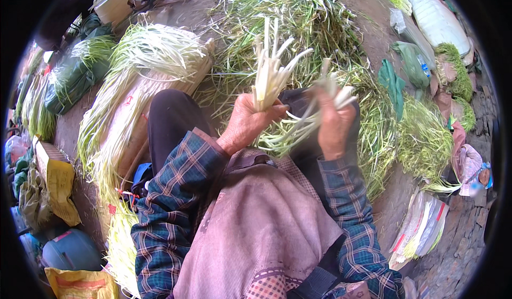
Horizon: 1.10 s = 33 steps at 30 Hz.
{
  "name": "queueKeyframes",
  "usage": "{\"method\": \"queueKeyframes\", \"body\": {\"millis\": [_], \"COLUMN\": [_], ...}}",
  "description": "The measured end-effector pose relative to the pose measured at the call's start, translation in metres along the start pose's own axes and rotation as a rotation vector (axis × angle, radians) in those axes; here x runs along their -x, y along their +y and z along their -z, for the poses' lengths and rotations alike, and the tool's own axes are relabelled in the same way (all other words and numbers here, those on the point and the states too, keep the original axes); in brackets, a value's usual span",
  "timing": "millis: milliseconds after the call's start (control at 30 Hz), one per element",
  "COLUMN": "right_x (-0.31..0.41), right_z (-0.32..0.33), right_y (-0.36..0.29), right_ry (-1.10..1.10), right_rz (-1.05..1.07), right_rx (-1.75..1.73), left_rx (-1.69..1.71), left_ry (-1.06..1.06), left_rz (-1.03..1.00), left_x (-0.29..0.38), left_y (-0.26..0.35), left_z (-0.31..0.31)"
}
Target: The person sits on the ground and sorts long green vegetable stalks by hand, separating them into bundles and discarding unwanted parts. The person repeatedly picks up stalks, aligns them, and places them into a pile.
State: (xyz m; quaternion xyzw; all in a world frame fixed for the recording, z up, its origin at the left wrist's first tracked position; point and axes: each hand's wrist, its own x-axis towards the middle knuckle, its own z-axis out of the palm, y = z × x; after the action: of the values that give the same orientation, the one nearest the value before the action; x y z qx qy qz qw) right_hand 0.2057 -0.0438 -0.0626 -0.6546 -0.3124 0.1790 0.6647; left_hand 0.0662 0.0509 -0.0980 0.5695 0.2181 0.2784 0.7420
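Observation:
My left hand (250, 119) is closed around an upright bundle of pale chive-like stalks (274, 73), their thick white ends pointing up. To its right, my right hand (335, 123) grips a smaller bunch of stalks (344, 98); it is blurred by motion. Long light-green leaves (286, 137) hang between the two hands, above my lap. Beyond them spreads a large heap of loose green leaves and stalk waste (288, 23). On my left, combed pale stalks (160, 51) lie over a pinkish-white sack-covered block (136, 95).
A green bag bundle (80, 73), a yellow sack (62, 189) and a blue-grey container (72, 251) stand at left. More cut greens (426, 139) lie at right, near a green bag (414, 63), a long white sack (436, 15) and a striped plastic sack (420, 227). Someone's dark-clad leg (64, 19) shows at upper left.

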Motion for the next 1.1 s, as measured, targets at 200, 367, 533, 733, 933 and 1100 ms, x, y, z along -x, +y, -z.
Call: {"method": "queueKeyframes", "body": {"millis": [200,367,533,733,933,1100], "right_x": [-0.019,-0.014,-0.006,-0.005,-0.005,-0.007], "right_z": [0.020,-0.001,-0.012,-0.006,-0.001,0.000], "right_y": [0.000,0.004,0.000,0.006,0.008,0.004], "right_ry": [-0.005,-0.216,-0.105,-0.113,0.059,0.051], "right_rz": [-0.045,-0.192,-0.265,-0.204,-0.232,0.022], "right_rx": [-0.493,-0.481,-0.550,-0.396,-0.429,-0.465], "left_rx": [0.043,-0.120,-0.149,-0.141,0.144,0.081], "left_ry": [-0.122,-0.232,-0.201,-0.056,0.113,0.034], "left_rz": [0.077,0.166,0.200,0.052,0.012,0.025], "left_x": [0.000,0.003,0.005,0.010,0.010,0.008], "left_y": [0.007,0.016,0.015,0.007,0.000,-0.005], "left_z": [0.007,0.001,-0.005,-0.013,-0.011,-0.009]}}
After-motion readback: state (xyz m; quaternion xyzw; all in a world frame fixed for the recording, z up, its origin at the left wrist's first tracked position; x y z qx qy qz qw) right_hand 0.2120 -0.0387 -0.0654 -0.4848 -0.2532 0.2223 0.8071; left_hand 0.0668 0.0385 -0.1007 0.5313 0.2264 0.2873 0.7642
